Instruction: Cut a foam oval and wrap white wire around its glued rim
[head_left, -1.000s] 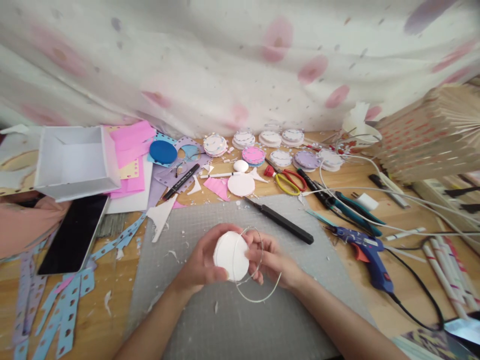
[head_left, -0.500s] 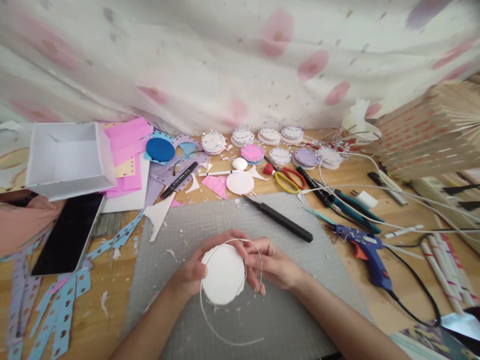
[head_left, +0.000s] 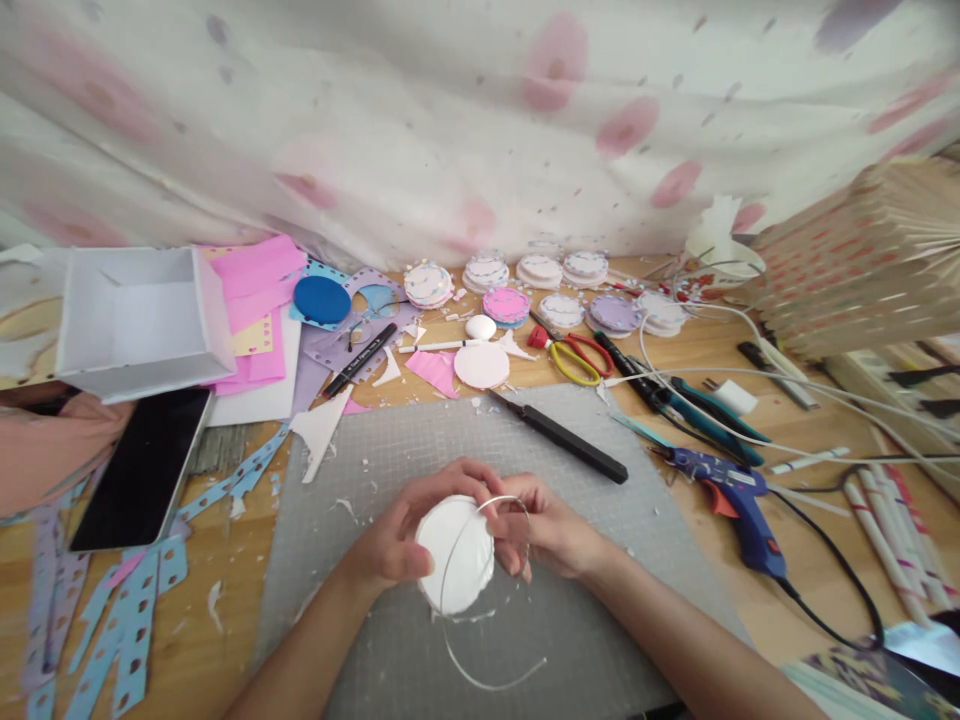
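While the left hand (head_left: 394, 545) grips the disc (head_left: 455, 553), the right hand (head_left: 544, 525) pinches the strip (head_left: 480, 600) at its 2 o'clock edge; press it flush around the rim.

The disc (head_left: 455, 553) is plain white, and the thin strip (head_left: 480, 640) looping around it is white too, or perhaps pale grey. The mat (head_left: 600, 500) is grey with a fine grid. The glue gun (head_left: 731, 500) is blue with an orange trigger. The scissors (head_left: 574, 358) have red and yellow handles. The curtain (head_left: 480, 120) is white with pink blotches.
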